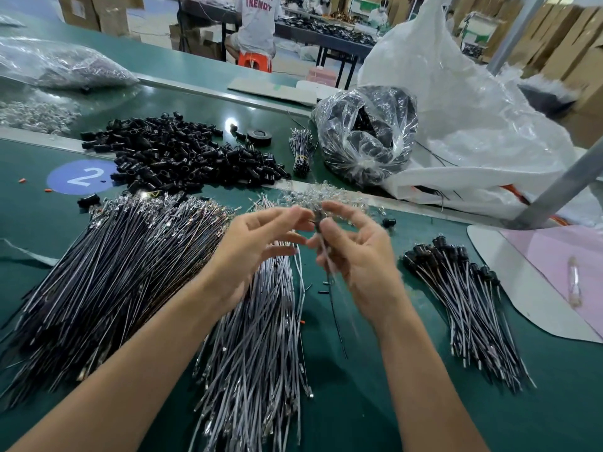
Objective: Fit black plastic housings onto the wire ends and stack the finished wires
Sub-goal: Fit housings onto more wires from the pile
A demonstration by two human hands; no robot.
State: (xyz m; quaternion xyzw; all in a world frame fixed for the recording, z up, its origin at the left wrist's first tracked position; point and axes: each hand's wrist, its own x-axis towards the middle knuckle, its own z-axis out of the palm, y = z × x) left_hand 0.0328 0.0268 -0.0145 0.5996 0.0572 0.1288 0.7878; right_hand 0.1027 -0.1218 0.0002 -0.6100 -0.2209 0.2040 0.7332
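My right hand (355, 252) pinches a wire (332, 288) just below its top end, the rest hanging blurred over the green table (391, 402). My left hand (261, 236) closes thumb and forefinger on a small black housing (317, 220) right at that end, though blur hides whether it is seated. To do this well, I judge I should grip close to the terminal so the wire cannot buckle, line it up with the opening, and push straight home. Then it goes on the finished stack (463, 295) at my right.
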